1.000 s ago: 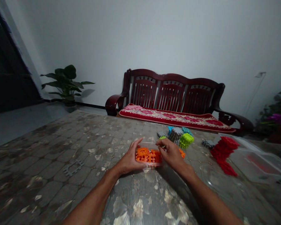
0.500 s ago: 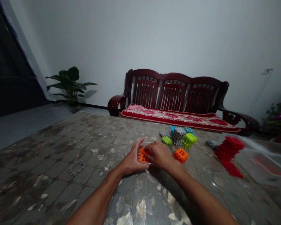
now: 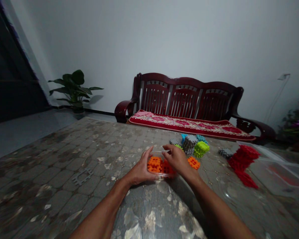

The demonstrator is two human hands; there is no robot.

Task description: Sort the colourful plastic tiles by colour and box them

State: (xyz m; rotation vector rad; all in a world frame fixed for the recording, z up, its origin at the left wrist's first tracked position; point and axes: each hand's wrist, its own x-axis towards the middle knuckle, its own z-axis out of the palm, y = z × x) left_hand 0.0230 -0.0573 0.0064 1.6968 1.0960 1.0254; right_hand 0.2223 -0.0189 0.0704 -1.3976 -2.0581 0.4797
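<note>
A small clear plastic container [image 3: 160, 176] stands on the table in front of me. Orange interlocking blocks [image 3: 154, 164] fill its left part, and darker red-orange pieces [image 3: 167, 168] show on the right. My left hand [image 3: 140, 169] wraps round the container's left side, thumb along the front. Over the right edge hovers my right hand [image 3: 177, 160], its fingers apart and no piece visible in them; it partly hides the contents. Just beyond that hand lies another orange block [image 3: 193, 162].
Behind are a grey stack [image 3: 189, 144], a lime-green block [image 3: 201, 149] and blue pieces [image 3: 201, 138]. To the right stand a red stack [image 3: 243, 162], a clear lid [image 3: 228, 189] and a translucent box [image 3: 271, 181]. A grey frame piece [image 3: 82, 176] lies left.
My right hand has lifted out of the container and shifted right, its fingers spreading. More of the orange and red-orange pieces inside now shows. My left hand stays in place.
</note>
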